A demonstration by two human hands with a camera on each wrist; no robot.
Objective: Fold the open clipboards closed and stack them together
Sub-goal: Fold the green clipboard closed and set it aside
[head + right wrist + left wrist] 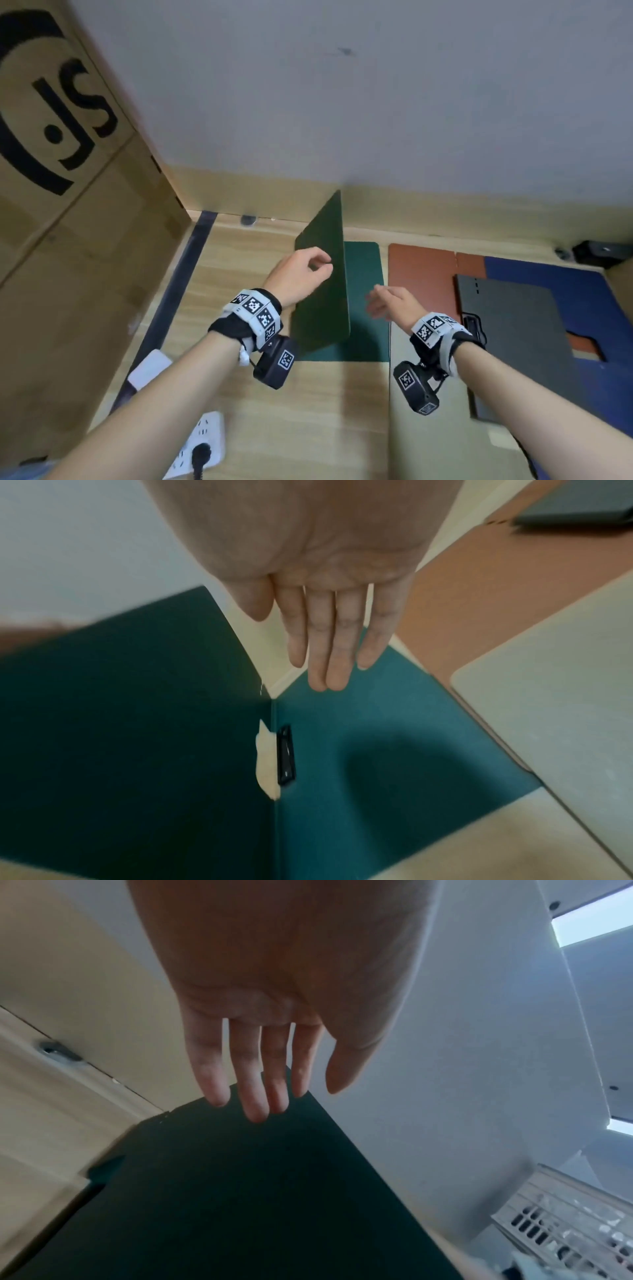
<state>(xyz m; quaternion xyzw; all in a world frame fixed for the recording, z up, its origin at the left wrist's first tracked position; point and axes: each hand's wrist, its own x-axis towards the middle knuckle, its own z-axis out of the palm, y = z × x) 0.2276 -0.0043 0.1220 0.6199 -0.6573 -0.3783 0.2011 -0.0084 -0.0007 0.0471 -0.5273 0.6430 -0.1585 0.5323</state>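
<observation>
A dark green clipboard folder lies half open on the wooden table (pixel 257 394). Its right half (pixel 364 291) is flat and its left cover (pixel 323 274) stands nearly upright. A black clip (pixel 286 753) sits at the fold. My left hand (pixel 325 265) has straight fingers (pixel 253 1096) against the outer face of the raised cover (pixel 240 1191). Just above the flat half (pixel 394 750) hovers my right hand (pixel 375 301), open and holding nothing, its fingers (pixel 329 656) stretched out. To the right lie a red open clipboard (pixel 421 274), a dark grey one (pixel 513 335) and a blue one (pixel 589 298), overlapping.
A big cardboard box (pixel 68 257) stands close on the left, and the wall (pixel 376 102) runs behind the table. A white power strip (pixel 205 442) lies near the front left. A pale grey board (pixel 431 428) lies under my right forearm.
</observation>
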